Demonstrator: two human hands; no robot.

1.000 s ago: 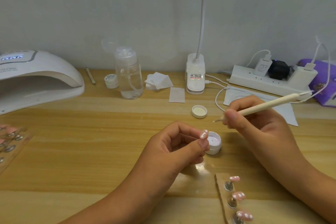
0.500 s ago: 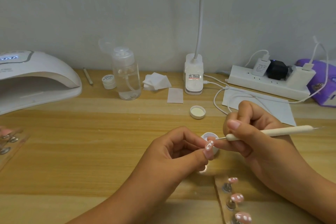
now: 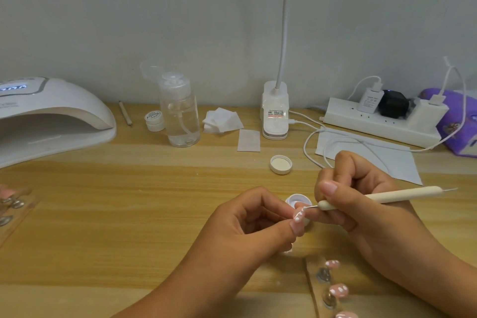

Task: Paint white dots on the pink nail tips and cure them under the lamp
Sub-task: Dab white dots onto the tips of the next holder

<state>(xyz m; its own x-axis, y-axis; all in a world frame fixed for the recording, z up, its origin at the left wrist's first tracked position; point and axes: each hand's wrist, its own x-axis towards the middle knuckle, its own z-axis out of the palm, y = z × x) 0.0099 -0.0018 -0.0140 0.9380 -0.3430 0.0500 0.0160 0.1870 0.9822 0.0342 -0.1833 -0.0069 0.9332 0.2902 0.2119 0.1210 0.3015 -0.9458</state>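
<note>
**Dotting the held nail**

My left hand [image 3: 247, 227] pinches the pink nail tip [image 3: 376, 215] just by the open paint pot [image 3: 296, 199]. My right hand [image 3: 361, 204] grips the dotting tool [image 3: 400, 196], its point on the nail. I'd touch lightly, lift straight and space the dots evenly. Pale wooden tabletop [image 3: 129, 214], curing lamp [image 3: 51, 116] far left, plain wall [image 3: 180, 20] behind.

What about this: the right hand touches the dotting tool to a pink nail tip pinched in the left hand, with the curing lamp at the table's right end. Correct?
No. The head view shows the curing lamp at the table's left end, not the right. Otherwise right: the right hand touches the dotting tool to the pink nail tip pinched in the left hand.
</note>
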